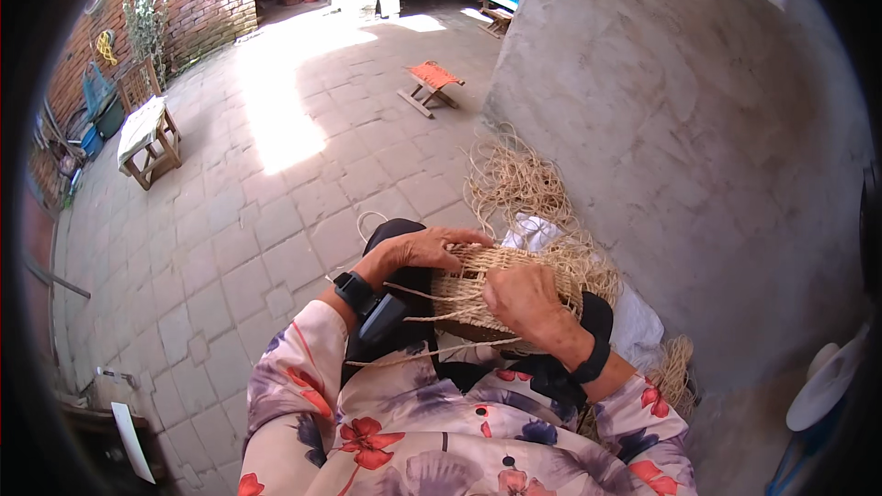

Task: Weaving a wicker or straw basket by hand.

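Note:
A woven straw-coloured basket (457, 291) rests on my lap, its weave running in tight rows. My left hand (424, 248) holds its far left edge, fingers stretched along the top and thumb on the weave. Against the basket's right part, my right hand (528, 298) is closed, knuckles up; its fingertips and whatever they pinch are hidden. Several loose cord ends (432, 319) stick out leftward from the weave, over my lap and sleeve. Both wrists wear black bands, and a dark device (382, 320) sits on the left one.
Tangled cord (519, 179) is heaped beyond my knees along the grey wall (661, 110), with white cloth (638, 326) beside it. A folding stool (432, 83) with an orange seat stands ahead. A wooden chair (147, 138) is at left. Paving (220, 248) covers the ground.

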